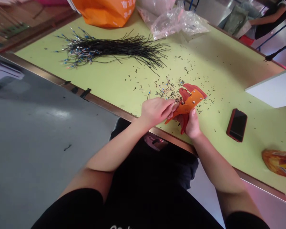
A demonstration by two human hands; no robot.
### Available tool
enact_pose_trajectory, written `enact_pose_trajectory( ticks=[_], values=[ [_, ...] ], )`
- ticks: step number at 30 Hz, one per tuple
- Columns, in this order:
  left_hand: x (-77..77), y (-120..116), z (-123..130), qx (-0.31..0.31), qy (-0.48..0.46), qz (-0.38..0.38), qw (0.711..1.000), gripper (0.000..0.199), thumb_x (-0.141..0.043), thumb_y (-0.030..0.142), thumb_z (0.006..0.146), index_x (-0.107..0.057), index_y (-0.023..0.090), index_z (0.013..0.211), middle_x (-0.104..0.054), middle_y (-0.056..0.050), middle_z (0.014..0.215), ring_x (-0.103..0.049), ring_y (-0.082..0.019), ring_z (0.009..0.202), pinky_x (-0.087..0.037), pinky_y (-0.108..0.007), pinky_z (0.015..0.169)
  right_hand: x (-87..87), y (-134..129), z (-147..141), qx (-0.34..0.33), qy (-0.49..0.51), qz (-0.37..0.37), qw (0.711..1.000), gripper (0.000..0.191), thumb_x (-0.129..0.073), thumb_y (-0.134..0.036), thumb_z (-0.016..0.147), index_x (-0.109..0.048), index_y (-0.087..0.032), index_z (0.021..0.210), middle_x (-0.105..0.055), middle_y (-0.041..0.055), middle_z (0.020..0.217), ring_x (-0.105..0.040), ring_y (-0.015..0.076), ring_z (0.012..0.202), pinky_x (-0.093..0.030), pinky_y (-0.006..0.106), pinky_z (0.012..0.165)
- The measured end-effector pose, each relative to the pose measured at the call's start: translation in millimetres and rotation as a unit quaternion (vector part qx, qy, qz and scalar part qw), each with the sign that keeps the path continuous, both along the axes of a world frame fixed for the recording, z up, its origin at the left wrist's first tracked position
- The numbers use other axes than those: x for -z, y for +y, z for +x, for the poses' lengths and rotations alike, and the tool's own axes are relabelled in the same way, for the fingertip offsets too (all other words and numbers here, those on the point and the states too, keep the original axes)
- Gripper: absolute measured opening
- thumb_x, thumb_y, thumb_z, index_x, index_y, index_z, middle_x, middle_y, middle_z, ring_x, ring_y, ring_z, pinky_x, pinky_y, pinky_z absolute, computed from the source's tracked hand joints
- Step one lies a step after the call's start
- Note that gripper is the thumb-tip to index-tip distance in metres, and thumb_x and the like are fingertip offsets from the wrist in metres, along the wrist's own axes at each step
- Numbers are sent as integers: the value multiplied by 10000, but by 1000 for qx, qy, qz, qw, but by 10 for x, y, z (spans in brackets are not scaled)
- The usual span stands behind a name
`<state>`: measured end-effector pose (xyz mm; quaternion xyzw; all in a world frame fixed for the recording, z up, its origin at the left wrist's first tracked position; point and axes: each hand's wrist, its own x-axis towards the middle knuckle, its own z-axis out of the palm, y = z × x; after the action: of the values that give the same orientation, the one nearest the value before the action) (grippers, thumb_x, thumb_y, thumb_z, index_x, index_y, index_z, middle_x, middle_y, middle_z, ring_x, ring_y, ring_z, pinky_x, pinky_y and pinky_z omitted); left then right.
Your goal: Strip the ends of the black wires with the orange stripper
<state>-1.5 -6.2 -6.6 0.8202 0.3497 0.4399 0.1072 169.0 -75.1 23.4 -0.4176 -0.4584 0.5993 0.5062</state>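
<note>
An orange and red wire stripper (193, 101) is held in my right hand (192, 124), with the fingers wrapped round its handles and the jaws pointing up and left. My left hand (154, 109) is closed in a pinch right at the jaws, on what looks like a thin black wire mostly hidden by the fingers. Behind that hand a black wire with a blue tip (149, 93) sticks up. Short black offcuts and small blue-tipped bits (165, 90) lie scattered on the table around the tool.
A big bundle of black wires (119, 46) with blue-tipped ends lies farther back on the green table (105, 86). Beyond it are an orange bag (105, 12) and clear plastic bags (178, 22). Rightward lie a phone (237, 125), an orange packet (280, 162) and a white panel (274, 89). Another person's arm (267, 18) shows at far right.
</note>
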Motion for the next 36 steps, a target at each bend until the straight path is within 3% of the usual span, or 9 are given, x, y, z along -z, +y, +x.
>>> enact_pose_trajectory(
  ticks=[4, 12, 17, 22, 29, 36],
  values=[
    [38, 18, 22, -8, -33, 63, 997, 350, -475, 398, 1127, -773, 251, 1018, -674, 10, 610, -672, -139, 626, -417, -272, 609, 43, 6, -3, 6, -6, 11, 1000, 694, -547, -952, 867, -666, -282, 998, -720, 123, 994, -726, 360, 1131, -699, 534, 811],
    [64, 34, 66, -20, -61, 209, 976, 100, -623, 267, 1056, -719, 250, 1029, -653, 48, 616, -609, -99, 544, -372, -247, 557, 166, 0, -16, 60, -19, 7, 998, 720, -590, -920, 875, -678, -290, 1213, -803, 108, 1089, -778, 352, 1104, -712, 512, 811],
    [76, 40, 55, 16, -55, 182, 982, 75, -609, 278, 1069, -681, 281, 1089, -655, 60, 638, -598, -93, 527, -369, -255, 555, 214, -8, -6, 75, -33, -5, 997, 760, -499, -950, 895, -675, -279, 1205, -790, 135, 1121, -738, 399, 1225, -694, 570, 869],
    [63, 38, 51, 24, -76, 231, 970, 54, -664, 281, 1046, -656, 285, 1100, -638, 82, 612, -581, -88, 506, -381, -248, 526, 261, -6, 22, 102, -62, -12, 993, 828, -455, -1014, 844, -671, -276, 1152, -766, 148, 1075, -715, 423, 1243, -672, 596, 890],
    [67, 27, 39, 28, -38, 206, 978, 68, -617, 318, 1076, -678, 292, 1089, -670, 66, 633, -600, -105, 523, -410, -263, 539, 231, -18, 43, 32, -94, -10, 995, 858, -351, -1027, 864, -705, -276, 1078, -741, 175, 1006, -703, 436, 1203, -679, 608, 798],
    [-6, 21, 43, 20, -76, 247, 966, 22, -634, 273, 1062, -648, 268, 1078, -671, 77, 634, -595, -99, 520, -419, -249, 534, 156, -49, 9, 53, -120, -12, 991, 803, -412, -1013, 867, -703, -267, 915, -713, 162, 855, -731, 430, 1135, -669, 528, 670]
  ],
)
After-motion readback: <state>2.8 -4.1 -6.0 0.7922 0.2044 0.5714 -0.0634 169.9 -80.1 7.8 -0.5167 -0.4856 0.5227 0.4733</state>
